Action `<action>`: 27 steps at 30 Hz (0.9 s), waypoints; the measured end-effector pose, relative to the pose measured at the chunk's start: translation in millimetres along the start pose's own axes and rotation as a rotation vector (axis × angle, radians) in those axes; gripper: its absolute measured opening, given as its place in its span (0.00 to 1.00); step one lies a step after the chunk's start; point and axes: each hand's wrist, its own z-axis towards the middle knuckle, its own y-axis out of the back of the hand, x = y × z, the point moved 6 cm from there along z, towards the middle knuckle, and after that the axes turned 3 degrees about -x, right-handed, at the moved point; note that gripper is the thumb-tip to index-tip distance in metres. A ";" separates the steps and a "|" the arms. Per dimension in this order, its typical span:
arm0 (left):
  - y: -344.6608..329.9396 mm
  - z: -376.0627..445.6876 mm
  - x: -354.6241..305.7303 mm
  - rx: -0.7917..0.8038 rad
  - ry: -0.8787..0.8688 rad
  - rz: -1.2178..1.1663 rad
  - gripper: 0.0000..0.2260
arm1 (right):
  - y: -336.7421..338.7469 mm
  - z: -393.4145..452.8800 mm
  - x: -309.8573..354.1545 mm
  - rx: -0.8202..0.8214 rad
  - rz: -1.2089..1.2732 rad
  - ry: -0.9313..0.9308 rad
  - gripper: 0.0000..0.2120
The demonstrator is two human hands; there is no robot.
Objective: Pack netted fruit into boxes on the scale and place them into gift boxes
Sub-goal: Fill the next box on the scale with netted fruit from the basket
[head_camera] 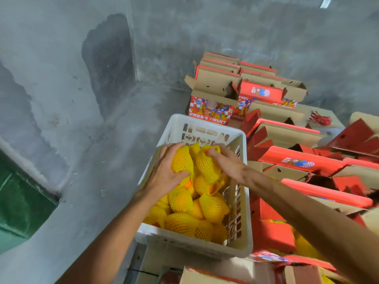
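Head view looked down on a white plastic crate (240,222) with slotted walls, standing on the grey concrete floor (123,130). To its left the floor lay bare and wide, running out to a dark damp patch (108,58) and a green object (18,201) at the left edge. To its right there was little room: red gift boxes (297,160) with brown cardboard flaps open crowded right against the crate's side, and more stood stacked just beyond its far rim.

Inside the crate lay the netted fruit (184,212), orange-yellow pieces each sleeved in yellow foam mesh, piled loosely and filling the near half almost to the rim. Both arms reached in over the near wall. The left hand (166,171) was curled round one netted piece (181,160) near the far end, thumb tucked under it. The right hand (225,160) gripped a second netted piece (207,165) just beside the first, fingers over its top. The two held pieces touched each other, raised a little above the pile.
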 end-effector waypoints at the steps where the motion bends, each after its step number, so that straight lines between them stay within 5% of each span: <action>1: 9.3 -7.8 -15.6 0.006 -0.001 -0.042 0.37 | -0.5 -17.4 9.1 0.028 0.098 -0.033 0.28; 4: 40.7 -33.3 -68.5 0.005 -0.044 -0.103 0.32 | -6.5 -76.3 43.7 0.170 0.316 -0.056 0.23; 8: 82.4 -77.1 -130.0 -0.038 -0.098 -0.087 0.25 | -9.5 -173.0 86.0 0.335 0.384 0.057 0.34; 10: 96.8 -102.4 -155.4 -0.032 -0.088 -0.084 0.23 | -9.7 -221.1 98.1 0.353 0.372 0.128 0.28; 13: 109.6 -144.0 -187.6 -0.013 -0.093 -0.097 0.23 | -5.9 -283.5 100.3 0.243 0.316 0.267 0.10; 18: 105.7 -208.1 -224.2 0.034 -0.092 -0.158 0.25 | -5.3 -358.2 75.4 0.063 0.278 0.254 0.22; 23: 84.2 -257.7 -224.6 0.052 0.082 -0.210 0.32 | -2.8 -402.4 33.2 -0.058 0.283 0.248 0.04; 27: 69.3 -278.7 -221.2 0.148 0.057 -0.002 0.32 | -0.9 -413.4 -9.3 -0.165 0.212 0.141 0.26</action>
